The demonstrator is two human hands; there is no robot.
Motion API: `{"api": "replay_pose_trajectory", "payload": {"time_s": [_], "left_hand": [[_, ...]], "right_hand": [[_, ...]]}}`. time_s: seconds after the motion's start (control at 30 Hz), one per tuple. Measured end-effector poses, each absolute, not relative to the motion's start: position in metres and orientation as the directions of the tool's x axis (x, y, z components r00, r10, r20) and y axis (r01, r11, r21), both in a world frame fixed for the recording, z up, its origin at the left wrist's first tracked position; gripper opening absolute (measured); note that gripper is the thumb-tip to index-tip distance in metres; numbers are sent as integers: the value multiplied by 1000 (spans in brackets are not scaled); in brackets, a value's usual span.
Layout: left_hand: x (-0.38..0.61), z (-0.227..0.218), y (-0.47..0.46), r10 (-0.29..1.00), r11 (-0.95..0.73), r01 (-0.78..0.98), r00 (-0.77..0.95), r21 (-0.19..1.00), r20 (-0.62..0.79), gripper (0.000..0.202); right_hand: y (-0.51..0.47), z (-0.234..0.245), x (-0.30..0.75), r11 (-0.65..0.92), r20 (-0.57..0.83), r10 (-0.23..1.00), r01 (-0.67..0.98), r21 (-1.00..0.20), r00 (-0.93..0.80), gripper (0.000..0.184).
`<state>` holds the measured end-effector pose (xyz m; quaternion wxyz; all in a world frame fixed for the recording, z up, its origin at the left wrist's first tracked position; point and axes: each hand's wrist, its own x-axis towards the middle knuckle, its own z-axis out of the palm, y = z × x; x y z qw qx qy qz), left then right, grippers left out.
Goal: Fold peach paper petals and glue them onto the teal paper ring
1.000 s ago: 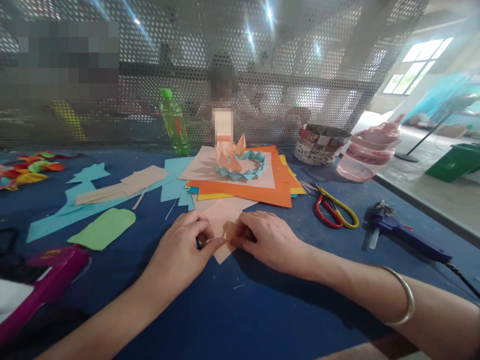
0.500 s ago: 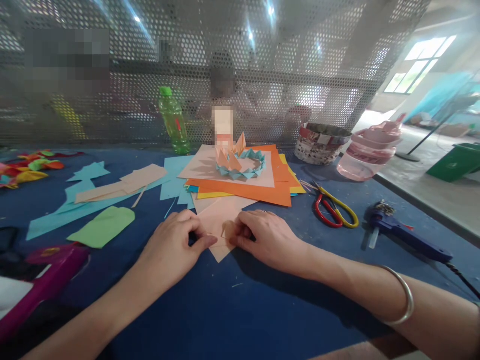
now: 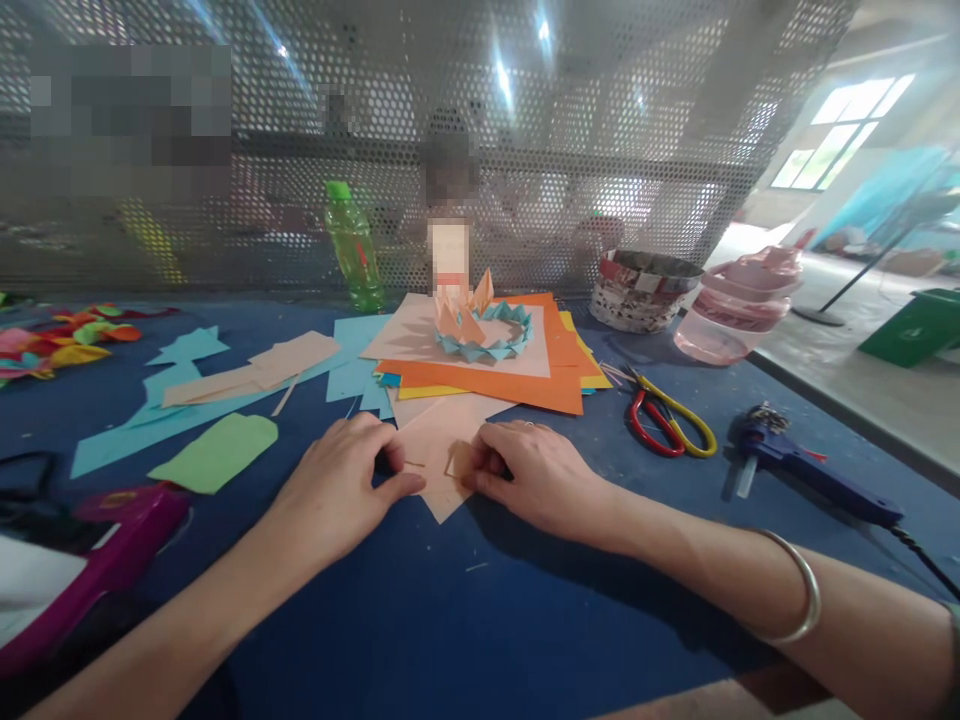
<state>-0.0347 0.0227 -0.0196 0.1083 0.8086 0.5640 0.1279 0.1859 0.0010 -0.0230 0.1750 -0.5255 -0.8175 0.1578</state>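
Observation:
A peach paper sheet lies on the blue table in front of me. My left hand rests on its left edge with the fingers curled and the thumb pressing the paper flat. My right hand pinches a small fold at the paper's right side, fingers closed, a ring on one finger and a silver bangle on the wrist. Behind the sheet lies a stack of orange and yellow paper, and on it stands a teal and peach folded paper crown.
Red and yellow scissors and a blue glue gun lie to the right. A woven basket and a pink container stand behind them. Teal and green paper scraps, a magenta tool and a green bottle are on the left. A perforated metal screen closes the back.
My left thumb has slid left along the paper's lower edge and pressed it flat. The small raised fold between my hands has gone down. My right hand has stayed in place.

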Motion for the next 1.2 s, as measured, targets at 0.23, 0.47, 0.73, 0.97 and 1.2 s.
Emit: {"api": "replay_pose_trajectory", "payload": {"time_s": [0.23, 0.47, 0.73, 0.97, 1.2], "left_hand": [[-31, -13, 17, 929, -369, 859, 349, 356, 120, 13], [-11, -22, 10, 908, -409, 838, 334, 361, 254, 32], [-9, -24, 12, 928, -356, 907, 315, 224, 197, 34], [-22, -16, 20, 959, -284, 938, 273, 199, 81, 28], [-35, -15, 23, 953, -302, 925, 294, 230, 68, 26]], "right_hand": [[0, -25, 187, 414, 139, 907, 788, -456, -397, 9], [1, -26, 187, 426, 149, 902, 784, -450, -405, 12], [0, -25, 187, 429, 148, 901, 788, -443, -407, 8], [0, -24, 188, 418, 128, 904, 787, -453, -407, 7], [0, -19, 188, 394, 85, 909, 777, -491, -408, 6]]}}
